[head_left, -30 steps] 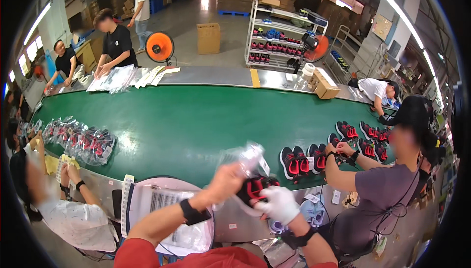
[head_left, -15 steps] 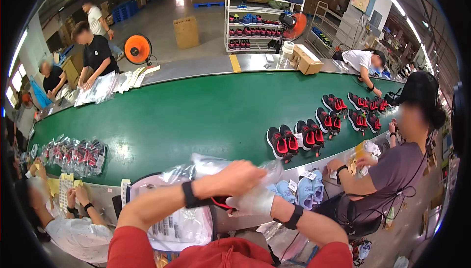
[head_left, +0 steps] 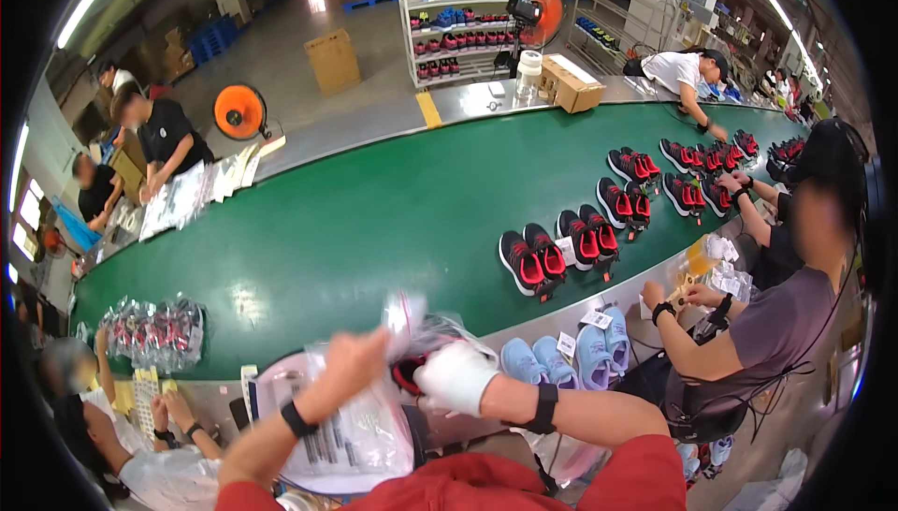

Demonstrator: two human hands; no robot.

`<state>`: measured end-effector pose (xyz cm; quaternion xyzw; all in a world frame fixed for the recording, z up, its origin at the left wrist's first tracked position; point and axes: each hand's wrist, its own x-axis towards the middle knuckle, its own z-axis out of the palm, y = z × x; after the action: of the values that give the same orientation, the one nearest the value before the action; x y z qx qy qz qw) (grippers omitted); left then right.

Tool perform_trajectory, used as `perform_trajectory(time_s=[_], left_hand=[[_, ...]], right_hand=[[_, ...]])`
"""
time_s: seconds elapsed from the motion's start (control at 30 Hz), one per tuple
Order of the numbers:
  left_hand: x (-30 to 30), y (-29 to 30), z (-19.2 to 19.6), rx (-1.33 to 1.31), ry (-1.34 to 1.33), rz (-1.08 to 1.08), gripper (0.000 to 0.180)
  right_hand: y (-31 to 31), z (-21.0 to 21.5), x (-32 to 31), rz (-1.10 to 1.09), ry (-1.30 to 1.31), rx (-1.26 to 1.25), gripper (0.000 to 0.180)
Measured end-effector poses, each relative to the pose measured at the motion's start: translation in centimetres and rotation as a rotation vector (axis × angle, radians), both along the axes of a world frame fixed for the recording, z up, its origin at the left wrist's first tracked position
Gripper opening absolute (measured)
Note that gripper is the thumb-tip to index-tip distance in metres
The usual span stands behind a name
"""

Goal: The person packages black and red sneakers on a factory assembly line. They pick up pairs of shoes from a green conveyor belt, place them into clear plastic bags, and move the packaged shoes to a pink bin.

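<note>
Just in front of me, at the near edge of the green belt, a clear plastic bag [head_left: 405,314] surrounds a black-and-red shoe [head_left: 406,376], mostly hidden by my hands. My bare left hand [head_left: 355,361] is closed on the bag's upper part, fingers partly hidden. Against the bag's other side, my white-gloved right hand [head_left: 456,378] curls round the bagged shoe. Under my left forearm lies a stack of flat clear bags [head_left: 351,441] in a pale, dark-rimmed tray [head_left: 408,459]. Light blue shoes [head_left: 554,359] with white tags stand right of my right hand.
Pairs of black-and-red shoes [head_left: 531,263] stand along the right of the green belt [head_left: 337,230]. Bagged shoes [head_left: 154,331] lie at its left end. Co-workers [head_left: 776,324] sit close on both sides. A carton [head_left: 572,85] stands on the far ledge.
My left hand has moved left and down, away from the right hand, with the bag's top. My right hand has shifted slightly left. The view has turned a little.
</note>
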<state>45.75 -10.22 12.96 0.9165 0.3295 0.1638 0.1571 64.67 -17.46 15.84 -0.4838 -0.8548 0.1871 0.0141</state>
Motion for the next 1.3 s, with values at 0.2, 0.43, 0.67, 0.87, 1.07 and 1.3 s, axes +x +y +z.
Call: perform_trajectory(time_s=[0.2, 0.43, 0.67, 0.87, 1.07, 1.3], left_hand=[[5.7, -11.2, -2.1, -0.708, -0.488, 0.355, 0.013], [6.8, 3.3, 2.1, -0.372, -0.416, 0.444, 0.010], [10.4, -7.6, 1.7, -0.482, 0.000, -0.413, 0.031], [6.6, -4.4, 2.7, -0.520, -0.300, 0.159, 0.008], [9.4, -1.6, -0.7, -0.441, -0.380, 0.435, 0.011], [5.1, 2.9, -2.1, -1.016, -0.886, 0.769, 0.020]], right_hand=[[-1.3, -10.4, -1.1, -0.484, 0.478, 0.127, 0.024], [1.4, -1.2, -3.0, 0.024, -0.053, -0.086, 0.016], [0.1, -5.2, -0.1, -0.123, 0.464, 0.198, 0.020], [6.6, -10.4, 2.1, -0.256, 0.261, 0.227, 0.019], [13.9, -15.1, 0.4, -0.251, 0.162, 0.451, 0.018], [9.7, -11.2, 5.6, -0.269, 0.620, -0.385, 0.039]])
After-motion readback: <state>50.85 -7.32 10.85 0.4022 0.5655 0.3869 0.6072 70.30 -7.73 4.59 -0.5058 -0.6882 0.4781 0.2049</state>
